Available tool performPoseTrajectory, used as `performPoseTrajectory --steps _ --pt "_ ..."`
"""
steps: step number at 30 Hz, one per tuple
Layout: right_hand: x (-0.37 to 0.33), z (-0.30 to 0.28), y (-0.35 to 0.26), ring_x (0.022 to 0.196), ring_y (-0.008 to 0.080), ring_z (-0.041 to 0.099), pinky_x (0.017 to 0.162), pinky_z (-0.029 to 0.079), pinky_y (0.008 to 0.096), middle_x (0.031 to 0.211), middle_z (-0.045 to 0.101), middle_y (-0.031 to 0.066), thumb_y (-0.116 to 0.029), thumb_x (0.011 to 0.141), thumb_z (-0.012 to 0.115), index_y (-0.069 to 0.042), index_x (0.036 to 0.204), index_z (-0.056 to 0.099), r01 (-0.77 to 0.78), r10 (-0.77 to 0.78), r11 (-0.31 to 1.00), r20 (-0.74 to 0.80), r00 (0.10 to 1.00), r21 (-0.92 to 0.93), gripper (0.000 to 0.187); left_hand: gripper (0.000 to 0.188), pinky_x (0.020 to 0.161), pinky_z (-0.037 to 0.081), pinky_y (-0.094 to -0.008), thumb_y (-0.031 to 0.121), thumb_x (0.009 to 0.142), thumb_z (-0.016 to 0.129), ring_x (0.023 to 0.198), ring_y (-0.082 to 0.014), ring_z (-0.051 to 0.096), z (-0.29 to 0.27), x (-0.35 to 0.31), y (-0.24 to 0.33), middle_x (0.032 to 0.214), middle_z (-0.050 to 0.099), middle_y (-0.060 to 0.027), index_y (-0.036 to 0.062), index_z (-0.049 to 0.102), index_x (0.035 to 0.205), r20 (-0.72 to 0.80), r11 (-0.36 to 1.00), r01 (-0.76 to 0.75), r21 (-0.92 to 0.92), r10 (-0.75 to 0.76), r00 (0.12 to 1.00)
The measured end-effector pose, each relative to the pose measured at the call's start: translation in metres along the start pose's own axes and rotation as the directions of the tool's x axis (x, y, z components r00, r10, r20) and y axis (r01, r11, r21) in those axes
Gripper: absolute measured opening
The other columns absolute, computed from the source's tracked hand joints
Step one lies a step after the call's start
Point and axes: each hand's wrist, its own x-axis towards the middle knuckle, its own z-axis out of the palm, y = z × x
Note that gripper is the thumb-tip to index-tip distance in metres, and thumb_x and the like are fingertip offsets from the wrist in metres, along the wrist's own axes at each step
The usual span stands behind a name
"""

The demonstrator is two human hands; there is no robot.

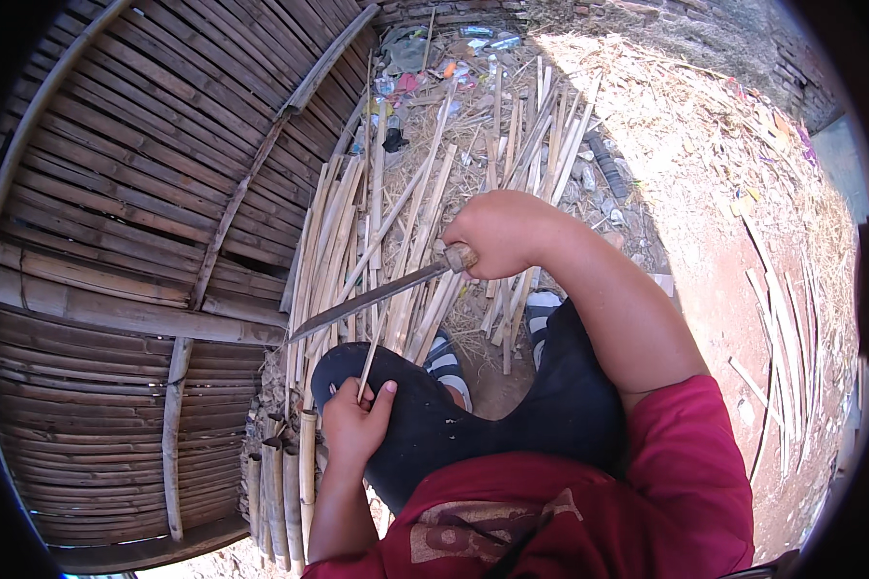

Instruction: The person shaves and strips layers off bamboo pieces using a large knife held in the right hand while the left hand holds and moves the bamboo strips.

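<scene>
My right hand is closed around the wooden handle of a machete. Its long, dark blade points left and slightly toward me, above the bamboo strips on the ground. Over my left knee, my left hand pinches a thin bamboo strip between thumb and fingers. The strip rises away from the hand toward the blade; I cannot tell whether the two touch. Split bamboo pieces lie in a loose pile in front of my legs and sandalled feet.
A bamboo-slat wall stands close on the left. Several uncut bamboo poles lie beside my left forearm. More thin strips rest on the sunlit ground at the right. Mixed litter lies at the far end, near a brick wall.
</scene>
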Motion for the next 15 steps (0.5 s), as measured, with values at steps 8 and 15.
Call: performPoseTrajectory --steps 8,15 --pt "-0.004 0.002 0.076 0.092 0.0417 0.071 0.082 0.056 0.0486 0.091 0.074 0.0202 -0.029 0.079 0.079 -0.005 0.101 0.074 -0.292 0.295 0.955 -0.122 0.948 0.045 0.033 0.045 0.054 0.049 -0.0424 0.043 0.086 0.082 0.054 -0.0314 0.064 0.013 -0.008 0.010 0.060 0.060 -0.0118 0.0036 0.061 0.080 -0.102 0.973 -0.142 0.183 0.163 0.981" --pt "-0.005 -0.014 0.031 0.094 0.0390 0.072 0.085 0.057 0.0487 0.096 0.075 0.0203 -0.022 0.079 0.075 -0.006 0.102 0.076 -0.145 0.140 0.977 0.041 0.989 0.155 0.028 0.043 0.053 0.048 -0.0403 0.040 0.085 0.084 0.053 -0.0282 0.062 0.013 -0.010 0.009 0.060 0.061 -0.0105 0.0034 0.063 0.081 -0.147 0.988 -0.123 0.091 0.136 0.980"
